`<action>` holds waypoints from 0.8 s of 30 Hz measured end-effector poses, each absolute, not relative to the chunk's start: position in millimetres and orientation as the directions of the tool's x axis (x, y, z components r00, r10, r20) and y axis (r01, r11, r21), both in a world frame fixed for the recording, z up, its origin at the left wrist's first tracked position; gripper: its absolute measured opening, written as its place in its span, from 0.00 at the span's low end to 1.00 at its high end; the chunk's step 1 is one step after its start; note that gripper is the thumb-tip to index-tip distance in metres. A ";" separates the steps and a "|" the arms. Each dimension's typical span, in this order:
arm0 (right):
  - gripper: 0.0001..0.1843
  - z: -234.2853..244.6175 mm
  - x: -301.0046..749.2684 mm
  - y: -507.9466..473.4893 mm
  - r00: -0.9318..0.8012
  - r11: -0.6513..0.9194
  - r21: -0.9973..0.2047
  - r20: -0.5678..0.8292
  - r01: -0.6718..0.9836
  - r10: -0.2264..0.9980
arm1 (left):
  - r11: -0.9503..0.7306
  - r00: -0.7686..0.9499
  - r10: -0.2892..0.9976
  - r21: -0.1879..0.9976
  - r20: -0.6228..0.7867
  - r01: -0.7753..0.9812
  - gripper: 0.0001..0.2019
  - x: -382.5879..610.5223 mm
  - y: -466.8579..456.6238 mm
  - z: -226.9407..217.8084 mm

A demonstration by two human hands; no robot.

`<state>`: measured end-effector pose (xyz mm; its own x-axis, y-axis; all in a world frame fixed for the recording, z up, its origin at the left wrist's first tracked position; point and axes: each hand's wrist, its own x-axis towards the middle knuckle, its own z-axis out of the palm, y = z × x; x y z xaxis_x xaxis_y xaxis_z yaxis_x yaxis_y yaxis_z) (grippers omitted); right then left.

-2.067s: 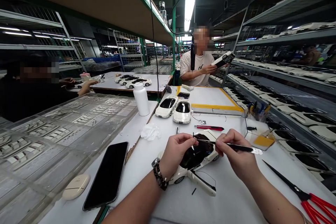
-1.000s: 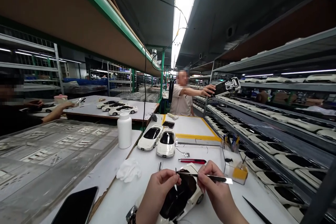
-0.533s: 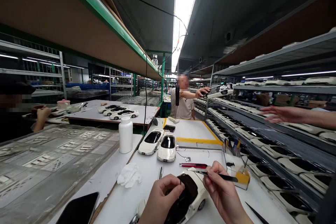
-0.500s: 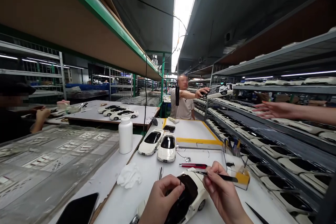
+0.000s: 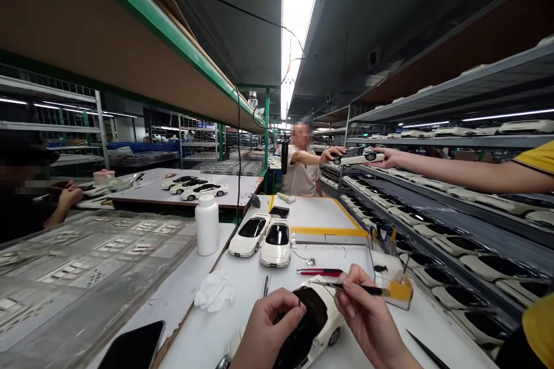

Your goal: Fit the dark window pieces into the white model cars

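Observation:
In the head view my right hand (image 5: 366,311) grips a pair of black tweezers (image 5: 375,290), their thin tips pointing left above the near model car. My left hand (image 5: 272,326) is closed in a pinch, and a tiny dark sliver shows at its fingertips, too small to name. Under both hands sits a white model car (image 5: 331,316) with a dark roof and windows, partly hidden by the left hand. Just beyond it lies a red and black pen-like tool (image 5: 319,272). Two more white model cars (image 5: 276,245) stand farther back on the bench.
A white bottle (image 5: 207,228), crumpled tissue (image 5: 215,291) and phone (image 5: 132,346) lie to the left. At right are a yellow-fronted holder (image 5: 400,292), a dark pointed tool (image 5: 426,349) and racks of model cars (image 5: 487,262). Two co-workers' arms meet over the aisle at a model car (image 5: 357,157).
The co-worker's arm from the right has reached farther left and now touches the model car held out by the person opposite. A yellow sleeve has come into view. My hands have barely moved.

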<state>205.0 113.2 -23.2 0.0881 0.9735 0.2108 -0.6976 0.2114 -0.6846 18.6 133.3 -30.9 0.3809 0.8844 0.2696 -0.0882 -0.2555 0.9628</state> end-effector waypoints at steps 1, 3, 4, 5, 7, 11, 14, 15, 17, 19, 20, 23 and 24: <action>0.17 -21.6 204.9 112.3 0.083 0.208 -0.687 0.210 -0.696 0.974 | -0.274 0.391 0.875 0.958 0.285 -0.085 0.14 18.5 132.5 -30.8; 0.17 -17.9 205.2 109.0 0.074 0.206 -0.692 0.215 -0.692 0.974 | -0.317 0.413 0.852 0.945 0.321 -0.081 0.13 18.4 129.6 -29.9; 0.17 -16.1 205.6 106.6 0.069 0.203 -0.696 0.216 -0.689 0.974 | -0.336 0.421 0.841 0.938 0.339 -0.084 0.12 18.4 127.5 -29.0; 0.16 -14.7 206.3 103.7 0.067 0.202 -0.700 0.215 -0.685 0.974 | -0.352 0.428 0.831 0.932 0.356 -0.090 0.11 18.5 125.2 -27.8; 0.16 -13.4 208.3 97.4 0.065 0.196 -0.717 0.207 -0.669 0.976 | -0.374 0.438 0.813 0.920 0.384 -0.114 0.09 18.8 120.9 -25.1; 0.13 -13.8 212.7 85.9 0.046 0.180 -0.759 0.194 -0.626 0.980 | -0.397 0.469 0.777 0.905 0.419 -0.151 0.06 19.4 116.5 -20.3; 0.12 -13.6 213.1 80.7 0.020 0.145 -0.770 0.169 -0.621 0.985 | -0.414 0.463 0.772 0.897 0.436 -0.155 0.05 19.7 115.2 -18.0; 0.12 -13.6 212.4 79.7 0.010 0.128 -0.771 0.156 -0.624 0.988 | -0.423 0.455 0.771 0.892 0.445 -0.156 0.05 19.8 114.8 -17.4; 0.13 -14.0 210.1 78.3 -0.006 0.101 -0.772 0.134 -0.628 0.991 | -0.448 0.441 0.767 0.881 0.467 -0.154 0.05 20.1 114.3 -16.7; 0.13 -14.8 207.5 77.7 -0.016 0.083 -0.777 0.119 -0.624 0.993 | -0.473 0.425 0.762 0.868 0.488 -0.149 0.05 20.4 114.1 -16.3; 0.14 -15.3 206.4 77.7 -0.026 0.075 -0.783 0.116 -0.617 0.993 | -0.482 0.417 0.762 0.864 0.495 -0.145 0.05 20.5 114.1 -16.3; 0.14 -16.5 205.1 78.4 -0.040 0.067 -0.797 0.114 -0.600 0.993 | -0.494 0.382 0.776 0.860 0.502 -0.128 0.04 21.0 114.5 -16.5; 0.14 -16.8 205.4 78.8 -0.035 0.069 -0.799 0.112 -0.598 0.993 | -0.493 0.375 0.781 0.862 0.500 -0.123 0.04 21.1 114.7 -16.6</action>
<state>205.4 78.8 -16.8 -0.0346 0.9931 0.1122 -0.5978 0.0694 -0.7986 21.1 114.7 -16.6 0.3745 0.7810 0.4997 -0.1226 -0.4925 0.8616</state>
